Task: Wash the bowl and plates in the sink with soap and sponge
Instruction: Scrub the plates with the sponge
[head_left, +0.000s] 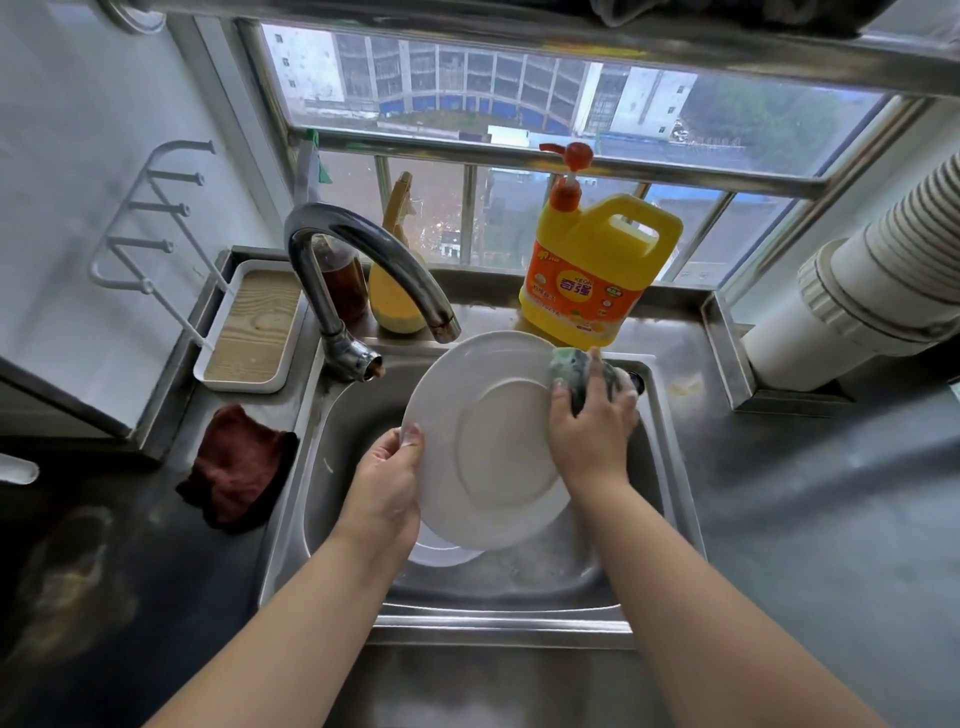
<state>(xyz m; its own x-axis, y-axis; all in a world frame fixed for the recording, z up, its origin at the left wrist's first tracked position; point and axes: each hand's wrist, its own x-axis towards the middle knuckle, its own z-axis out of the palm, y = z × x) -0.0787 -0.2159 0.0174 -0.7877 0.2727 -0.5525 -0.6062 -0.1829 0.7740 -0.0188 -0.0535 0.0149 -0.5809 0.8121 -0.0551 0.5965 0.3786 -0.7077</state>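
Note:
A white plate (488, 441) is held tilted over the steel sink (675, 499). My left hand (387, 483) grips its left rim, thumb on the face. My right hand (589, 421) grips a green sponge (569, 366) against the plate's upper right rim. Under the held plate, part of another white dish (441, 553) lies in the sink with some suds. A yellow soap jug (597, 270) with a red pump stands behind the sink.
The curved tap (363, 260) arches over the sink's back left, its spout close above the plate. A dark red cloth (241, 467) lies left of the sink, a tray (254, 327) behind it. A brown bottle (343, 280) and a yellow item stand on the sill.

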